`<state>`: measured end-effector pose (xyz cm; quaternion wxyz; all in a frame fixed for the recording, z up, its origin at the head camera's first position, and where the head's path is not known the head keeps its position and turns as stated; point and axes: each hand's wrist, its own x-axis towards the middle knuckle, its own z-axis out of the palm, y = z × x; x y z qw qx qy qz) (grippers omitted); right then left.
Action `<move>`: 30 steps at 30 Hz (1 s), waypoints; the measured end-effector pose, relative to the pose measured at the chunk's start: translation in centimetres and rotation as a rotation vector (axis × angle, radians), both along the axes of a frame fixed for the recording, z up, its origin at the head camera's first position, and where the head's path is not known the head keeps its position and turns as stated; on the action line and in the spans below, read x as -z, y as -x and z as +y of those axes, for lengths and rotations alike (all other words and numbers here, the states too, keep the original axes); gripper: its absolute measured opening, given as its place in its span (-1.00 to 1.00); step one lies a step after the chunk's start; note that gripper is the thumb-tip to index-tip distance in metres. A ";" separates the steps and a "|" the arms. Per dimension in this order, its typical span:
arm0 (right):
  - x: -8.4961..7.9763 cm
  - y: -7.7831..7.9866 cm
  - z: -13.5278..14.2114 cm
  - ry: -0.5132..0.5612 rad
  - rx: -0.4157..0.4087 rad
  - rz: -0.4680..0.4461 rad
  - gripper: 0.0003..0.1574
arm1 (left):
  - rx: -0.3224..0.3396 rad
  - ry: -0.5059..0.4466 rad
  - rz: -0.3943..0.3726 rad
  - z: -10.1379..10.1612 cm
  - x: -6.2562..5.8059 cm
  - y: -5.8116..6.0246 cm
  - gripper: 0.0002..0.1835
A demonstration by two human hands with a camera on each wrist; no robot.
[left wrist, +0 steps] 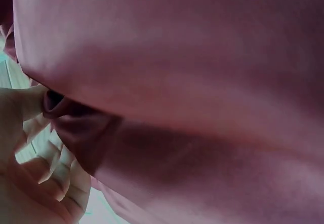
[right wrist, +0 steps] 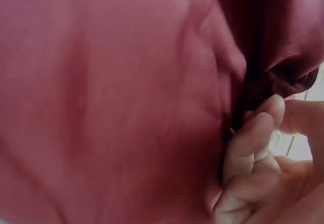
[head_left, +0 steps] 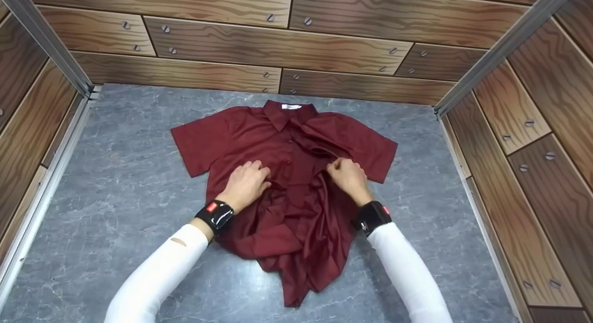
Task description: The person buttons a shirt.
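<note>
A dark red short-sleeved button shirt [head_left: 250, 133] lies spread with its collar [head_left: 278, 117] at the far side and a white label inside it. Both sleeves reach outward, while the lower front is bunched into loose folds and its hem hangs in a point toward the person. My left hand [head_left: 245, 184] is over the left front panel; in the left wrist view its thumb and fingertips pinch a fold of the cloth [left wrist: 167, 82]. On the other side of the button line, my right hand [head_left: 348, 177] pinches the right front panel, its fingers curled at the gathered fabric [right wrist: 126, 107].
Under the shirt is a grey marbled tabletop [head_left: 125, 174]. Wood-patterned panels [head_left: 278, 49] wall it at the back and both sides, with metal posts [head_left: 51, 40] at the far corners. Black bands [head_left: 215, 216] circle both wrists below white sleeves [head_left: 157, 272].
</note>
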<state>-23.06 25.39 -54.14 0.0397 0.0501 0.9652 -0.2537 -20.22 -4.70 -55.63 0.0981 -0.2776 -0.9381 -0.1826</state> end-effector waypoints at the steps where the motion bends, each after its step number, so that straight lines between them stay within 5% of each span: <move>1: -0.1 -0.1 -0.2 0.031 -0.021 0.023 -0.69 | 0.000 -0.011 -0.014 -0.1 -0.1 0.0 -0.79; 7: -0.6 -0.6 -2.4 0.260 -0.224 0.181 -0.89 | -0.052 -0.064 -0.125 0.4 -0.9 0.2 -0.63; 11: -1.0 -1.0 -4.6 0.306 -0.308 0.218 -0.93 | -0.069 -0.092 -0.168 1.5 -1.4 0.3 -0.56; 17: -0.9 -1.6 -6.8 0.279 -0.406 0.148 -0.91 | -0.096 -0.273 -0.315 3.0 -1.7 0.6 -0.61; 23: -0.4 -2.2 -7.3 0.282 -0.598 0.085 -0.86 | -0.080 -0.521 -0.476 3.7 -1.7 1.2 -0.60; 27: -0.5 -2.5 -7.1 0.289 -0.704 0.027 -0.82 | -0.075 -0.528 -0.492 3.7 -1.6 1.6 -0.70; 30: -0.7 -2.3 -6.5 0.291 -0.708 0.016 -0.81 | -0.068 -0.477 -0.513 3.8 -1.3 1.9 -0.73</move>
